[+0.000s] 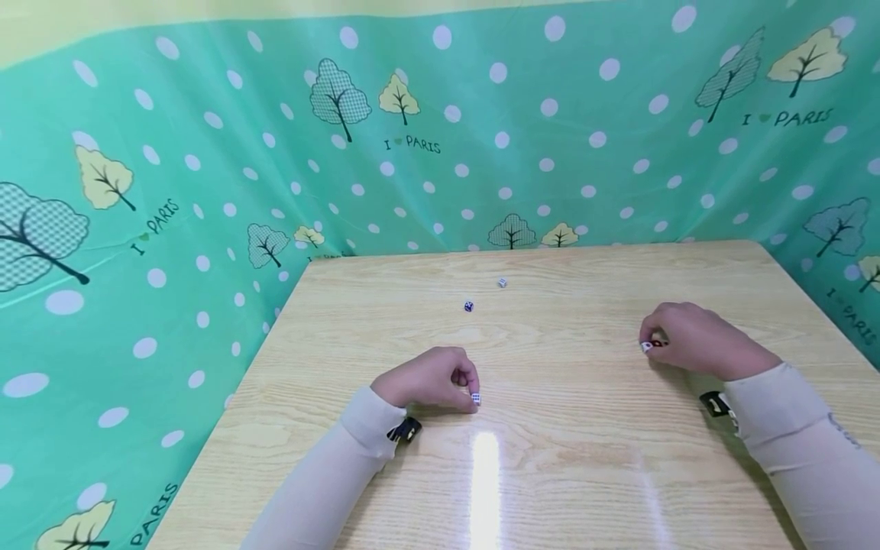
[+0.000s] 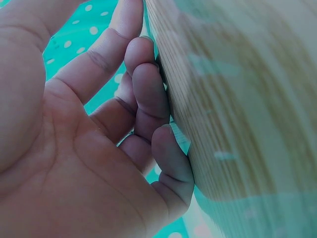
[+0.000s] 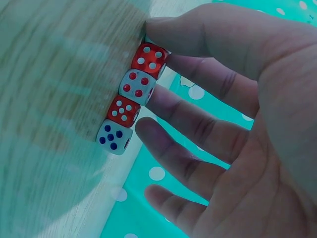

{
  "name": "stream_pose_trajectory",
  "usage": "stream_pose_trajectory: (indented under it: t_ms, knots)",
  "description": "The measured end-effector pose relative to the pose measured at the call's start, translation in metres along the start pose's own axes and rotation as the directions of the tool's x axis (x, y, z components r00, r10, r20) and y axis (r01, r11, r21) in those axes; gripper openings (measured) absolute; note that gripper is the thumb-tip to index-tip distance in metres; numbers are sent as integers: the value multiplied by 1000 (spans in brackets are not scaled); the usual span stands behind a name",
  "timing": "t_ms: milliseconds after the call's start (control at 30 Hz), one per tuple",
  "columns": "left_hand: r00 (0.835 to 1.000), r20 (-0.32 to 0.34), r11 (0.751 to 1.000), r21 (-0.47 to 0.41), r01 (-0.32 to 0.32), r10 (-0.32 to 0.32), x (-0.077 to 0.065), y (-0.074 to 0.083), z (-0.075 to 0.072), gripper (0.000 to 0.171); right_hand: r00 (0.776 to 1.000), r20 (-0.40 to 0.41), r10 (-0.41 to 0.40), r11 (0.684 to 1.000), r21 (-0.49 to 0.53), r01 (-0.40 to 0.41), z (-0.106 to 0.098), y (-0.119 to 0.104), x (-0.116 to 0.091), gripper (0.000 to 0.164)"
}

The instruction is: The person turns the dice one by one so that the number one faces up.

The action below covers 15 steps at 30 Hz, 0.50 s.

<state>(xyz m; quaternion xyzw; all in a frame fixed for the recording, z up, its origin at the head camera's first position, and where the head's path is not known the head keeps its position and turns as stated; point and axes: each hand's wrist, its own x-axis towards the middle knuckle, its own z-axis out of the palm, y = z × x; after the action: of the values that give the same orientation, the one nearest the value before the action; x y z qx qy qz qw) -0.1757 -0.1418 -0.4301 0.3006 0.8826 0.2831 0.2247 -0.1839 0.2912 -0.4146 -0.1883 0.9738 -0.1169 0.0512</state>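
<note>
My left hand (image 1: 433, 378) is low over the table and pinches a small white die (image 1: 476, 399) with dark pips between thumb and forefinger. The left wrist view shows that hand's fingers (image 2: 151, 94) bent against the wood, with the die out of sight. Farther right, my right hand (image 1: 694, 340) has thumb and forefinger at the end of a line of touching dice. A white die (image 1: 646, 347) there is pinched, mostly hidden by the thumb. Beside it follow a red die (image 3: 150, 58), a white one with red pips (image 3: 137, 87), another red one (image 3: 124, 110) and a white one with blue pips (image 3: 114, 137).
Toward the back of the wooden table (image 1: 550, 473) lie a dark blue die (image 1: 469, 306) and a whitish die (image 1: 502, 283), apart from each other. A green dotted cloth (image 1: 426, 206) hangs along the table's back and sides.
</note>
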Motion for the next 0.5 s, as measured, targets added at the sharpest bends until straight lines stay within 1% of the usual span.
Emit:
stream_pose_trajectory:
  t_ms: [233, 367, 500]
  knots:
    - [1000, 3, 1000, -6, -3, 3, -1, 1, -1, 18, 999, 1, 34, 999, 12, -34, 1, -2, 0, 10]
    - [1000, 1, 1000, -21, 3, -3, -3, 2, -1, 17, 1000, -4, 26, 1000, 9, -25, 0, -4, -1, 9]
    - [1000, 3, 1000, -23, 11, -10, -3, 3, -1, 17, 1000, 8, 16, 1000, 3, -16, -1, -5, -1, 9]
